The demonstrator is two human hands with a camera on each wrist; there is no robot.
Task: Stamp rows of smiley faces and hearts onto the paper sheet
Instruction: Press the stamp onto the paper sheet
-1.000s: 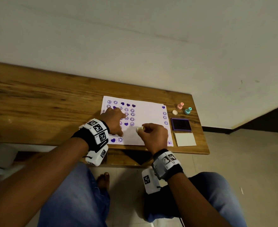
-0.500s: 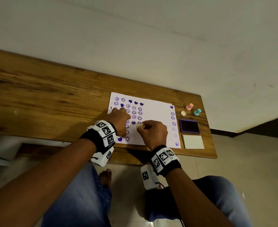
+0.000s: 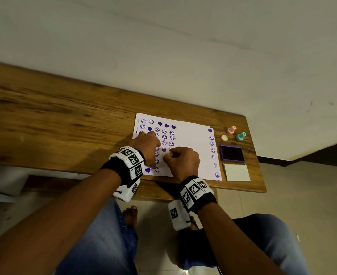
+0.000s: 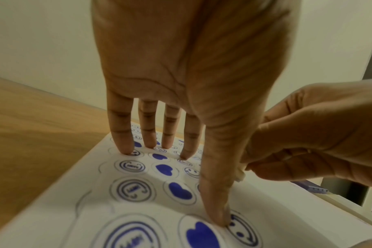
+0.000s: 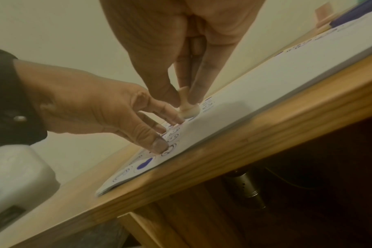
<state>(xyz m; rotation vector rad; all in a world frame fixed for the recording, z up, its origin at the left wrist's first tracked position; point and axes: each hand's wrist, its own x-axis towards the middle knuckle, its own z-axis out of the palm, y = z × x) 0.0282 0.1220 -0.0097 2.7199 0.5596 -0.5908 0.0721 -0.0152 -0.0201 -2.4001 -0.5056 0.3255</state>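
A white paper sheet [image 3: 191, 147] with rows of purple smileys and hearts lies on the wooden table [image 3: 64, 124]. My left hand [image 3: 146, 148] presses its straight fingers [image 4: 120, 134] flat on the sheet's left part, the thumb down near the front edge. My right hand [image 3: 181, 159] pinches a small cream stamp [image 5: 186, 109] between thumb and fingers, its base down on the paper sheet [image 5: 265, 94] just right of my left hand [image 5: 100, 115]. In the head view only the cream stamp's top [image 3: 166, 154] shows.
Right of the sheet sit a purple ink pad [image 3: 232, 153], its white lid [image 3: 236, 172], a pink stamp [image 3: 231, 129], a teal stamp [image 3: 241, 136] and a cream cap [image 3: 224, 138]. The table's front edge runs just below the sheet.
My right hand has carried the cream stamp a little left and farther up the sheet, close to my left hand. The left hand has stayed pressed on the paper.
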